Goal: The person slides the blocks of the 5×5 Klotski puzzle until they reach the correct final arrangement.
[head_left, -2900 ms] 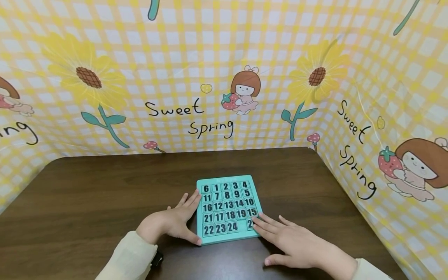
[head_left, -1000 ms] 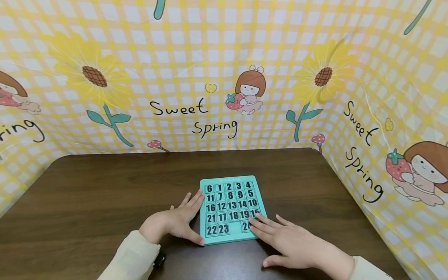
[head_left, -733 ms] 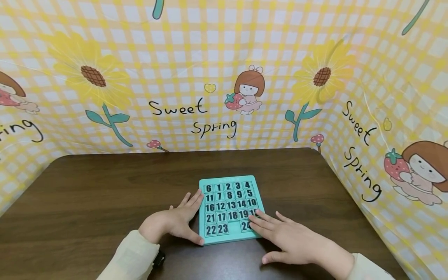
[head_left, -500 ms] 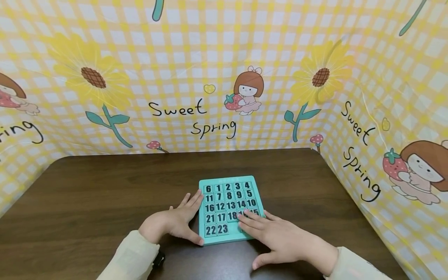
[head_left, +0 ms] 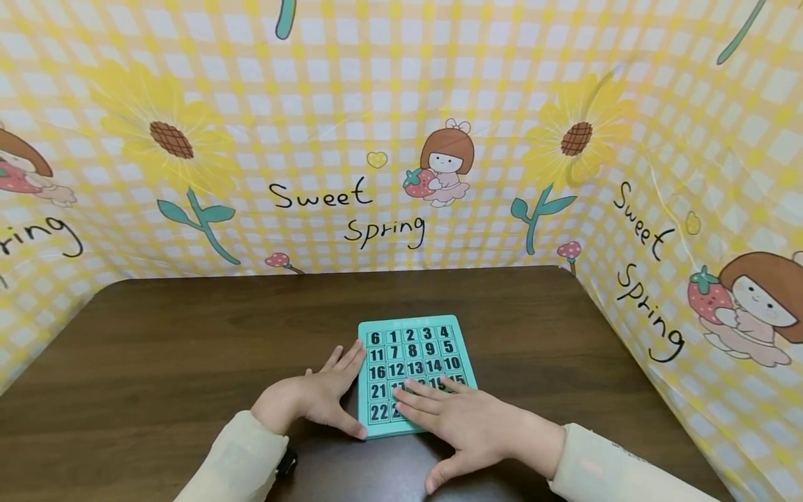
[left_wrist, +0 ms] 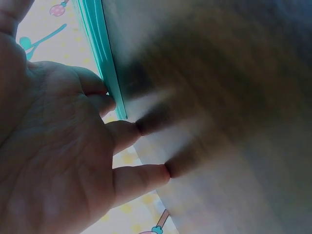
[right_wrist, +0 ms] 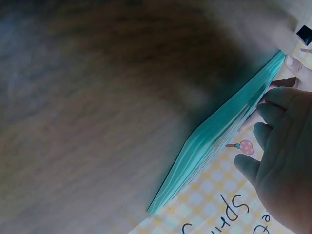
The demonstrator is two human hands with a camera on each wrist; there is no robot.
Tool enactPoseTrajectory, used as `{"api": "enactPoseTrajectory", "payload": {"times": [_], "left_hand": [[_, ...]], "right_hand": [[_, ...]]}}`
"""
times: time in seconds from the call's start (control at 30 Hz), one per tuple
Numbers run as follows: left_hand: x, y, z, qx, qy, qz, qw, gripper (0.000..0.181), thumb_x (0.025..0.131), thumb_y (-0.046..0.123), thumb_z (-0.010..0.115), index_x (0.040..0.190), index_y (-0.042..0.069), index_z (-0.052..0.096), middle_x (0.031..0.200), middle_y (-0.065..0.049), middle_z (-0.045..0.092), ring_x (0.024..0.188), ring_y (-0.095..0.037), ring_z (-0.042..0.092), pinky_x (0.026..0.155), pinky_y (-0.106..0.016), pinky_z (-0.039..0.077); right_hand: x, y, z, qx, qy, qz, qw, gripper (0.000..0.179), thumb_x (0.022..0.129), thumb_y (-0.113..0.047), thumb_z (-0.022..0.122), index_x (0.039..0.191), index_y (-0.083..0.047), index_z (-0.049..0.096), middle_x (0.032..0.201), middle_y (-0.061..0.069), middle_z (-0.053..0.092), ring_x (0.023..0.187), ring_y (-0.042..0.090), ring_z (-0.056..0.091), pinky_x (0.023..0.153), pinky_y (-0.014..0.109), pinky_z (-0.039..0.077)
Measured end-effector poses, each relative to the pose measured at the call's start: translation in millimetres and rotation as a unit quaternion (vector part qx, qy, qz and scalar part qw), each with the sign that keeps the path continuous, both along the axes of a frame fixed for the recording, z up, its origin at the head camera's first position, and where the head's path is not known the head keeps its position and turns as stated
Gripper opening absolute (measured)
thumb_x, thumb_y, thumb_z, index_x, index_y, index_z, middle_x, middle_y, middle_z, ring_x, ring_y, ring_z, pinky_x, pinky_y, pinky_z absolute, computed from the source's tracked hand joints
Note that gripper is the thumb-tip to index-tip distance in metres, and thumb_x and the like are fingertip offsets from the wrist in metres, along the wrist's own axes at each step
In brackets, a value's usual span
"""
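A turquoise number slide puzzle (head_left: 410, 352) lies flat on the table, its upper rows reading 6, 1, 2, 3, 4 and so on. Along its left edge rests my left hand (head_left: 326, 397), fingers straight and spread, thumb at the near left corner. The left wrist view has fingertips (left_wrist: 102, 105) against the puzzle's side and others on the table. My right hand (head_left: 467, 422) reaches over the two lower rows with extended fingers, fingertips around tiles 17 and 23. It hides most of the bottom row. In the right wrist view, its fingers (right_wrist: 248, 165) hover along the puzzle's side (right_wrist: 219, 131).
The dark brown wooden table (head_left: 219, 321) extends around the puzzle. A yellow checked cloth (head_left: 326, 90) with flowers and cartoon figures walls the back and sides. A black band (head_left: 286, 462) shows at the left cuff.
Tile 24 slid one place right, moving the gap in the bottom row leftward. Then my right hand moved left across the lower rows, covering that gap. The left hand stayed on the edge.
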State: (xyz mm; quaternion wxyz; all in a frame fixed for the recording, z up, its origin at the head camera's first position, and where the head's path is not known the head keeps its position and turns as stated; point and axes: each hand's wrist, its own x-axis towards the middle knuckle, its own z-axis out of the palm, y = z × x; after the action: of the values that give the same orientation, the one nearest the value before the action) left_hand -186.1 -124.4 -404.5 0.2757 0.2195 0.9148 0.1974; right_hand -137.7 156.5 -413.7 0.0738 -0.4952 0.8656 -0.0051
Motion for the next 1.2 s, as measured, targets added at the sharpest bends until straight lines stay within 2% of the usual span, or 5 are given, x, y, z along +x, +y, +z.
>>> {"api": "enactPoseTrajectory", "payload": {"times": [0.3, 0.83, 1.0, 1.2], "left_hand": [[0.5, 0.6, -2.2, -0.003, -0.001, 0.004, 1.0, 0.13, 0.071, 0.053, 0.085, 0.161, 0.011, 0.002, 0.169, -0.005, -0.008, 0.155, -0.038, -0.007, 0.107, -0.081, 0.008], [1.2, 0.7, -1.1, 0.004, -0.007, 0.004, 1.0, 0.131, 0.071, 0.052, 0.085, 0.161, 0.01, 0.0, 0.169, -0.006, -0.01, 0.155, -0.038, -0.009, 0.107, -0.081, 0.006], [1.7, 0.8, -1.3, 0.007, -0.008, 0.004, 0.9999, 0.13, 0.071, 0.051, 0.085, 0.161, 0.01, 0.001, 0.169, -0.005, -0.01, 0.154, -0.038, -0.009, 0.107, -0.081, 0.005], [0.8, 1.2, -0.6, 0.004, -0.002, 0.002, 1.0, 0.13, 0.071, 0.051, 0.085, 0.161, 0.009, 0.002, 0.169, -0.006, -0.009, 0.154, -0.039, -0.008, 0.107, -0.081, 0.007]], "right_hand": [[3.9, 12, -5.4, 0.008, -0.003, -0.008, 0.9999, 0.093, 0.092, -0.077, 0.035, 0.16, -0.016, 0.017, 0.169, -0.001, 0.011, 0.156, 0.02, 0.012, 0.117, 0.059, 0.028], [8.1, 34, -6.7, 0.001, -0.004, -0.015, 0.9999, 0.093, 0.091, -0.077, 0.035, 0.161, -0.018, 0.016, 0.169, -0.003, 0.012, 0.156, 0.022, 0.014, 0.113, 0.062, 0.032], [8.5, 31, -6.1, -0.002, 0.003, -0.016, 0.9999, 0.094, 0.091, -0.077, 0.037, 0.161, -0.016, 0.018, 0.169, -0.001, 0.013, 0.156, 0.021, 0.014, 0.114, 0.06, 0.031], [5.0, 14, -7.3, 0.01, 0.029, 0.01, 0.9995, 0.096, 0.092, -0.078, 0.033, 0.161, -0.014, 0.017, 0.169, 0.0, 0.011, 0.156, 0.02, 0.013, 0.116, 0.059, 0.03]]}}
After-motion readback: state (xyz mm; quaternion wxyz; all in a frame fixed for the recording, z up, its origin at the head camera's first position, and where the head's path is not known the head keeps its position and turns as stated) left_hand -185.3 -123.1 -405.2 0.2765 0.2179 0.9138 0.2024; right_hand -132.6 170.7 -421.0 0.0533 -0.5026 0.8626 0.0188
